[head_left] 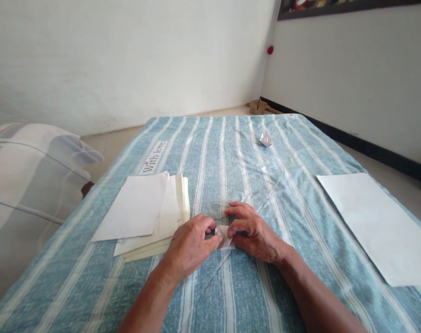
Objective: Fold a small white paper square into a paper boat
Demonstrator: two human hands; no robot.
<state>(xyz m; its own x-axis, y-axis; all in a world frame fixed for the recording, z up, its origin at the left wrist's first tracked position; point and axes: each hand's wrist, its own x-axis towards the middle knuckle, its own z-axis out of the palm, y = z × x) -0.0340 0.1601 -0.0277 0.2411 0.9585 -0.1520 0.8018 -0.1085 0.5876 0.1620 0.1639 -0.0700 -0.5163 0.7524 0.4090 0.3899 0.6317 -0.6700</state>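
Observation:
A small folded piece of white paper (224, 237) is between my hands, low over the striped cloth. My left hand (193, 240) pinches its left side with thumb and bent fingers. On the other side, my right hand (253, 233) grips the paper's right edge between thumb and index finger, its remaining fingers loosely curled or reaching forward. Parts of the paper are covered by my fingertips, so its exact folds cannot be made out. Farther off stands a small folded paper shape (265, 138) with a pointed top.
Left of my hands lies a stack of white and yellowish paper sheets (134, 206). A large white sheet or board (376, 226) rests at the right edge. The blue striped cloth (213, 185) covers the surface. A checked fabric (33, 171) drapes over something at left.

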